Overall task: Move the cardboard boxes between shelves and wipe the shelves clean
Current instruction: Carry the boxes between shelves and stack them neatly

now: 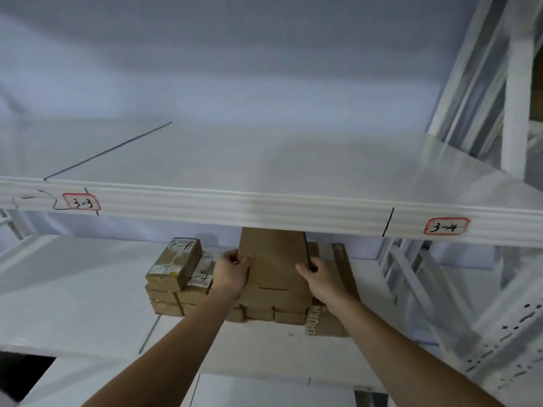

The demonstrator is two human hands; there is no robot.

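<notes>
A tall brown cardboard box [274,259] stands on top of a stack of boxes on the lower white shelf [73,295]. Its top is hidden behind the front beam of the upper shelf [264,160]. My left hand [232,273] grips the box's left edge, thumb on its front face. My right hand [320,274] grips its right edge. Left of it, a small taped box [176,264] lies tilted on other small boxes. Beneath runs a row of low boxes [273,314].
A flat printed carton [338,292] leans behind my right hand. The upper shelf's beam carries labels "3-3" [81,202] and "3-4" [446,226]. White perforated rack uprights [511,333] stand at the right. A third shelf level shows below.
</notes>
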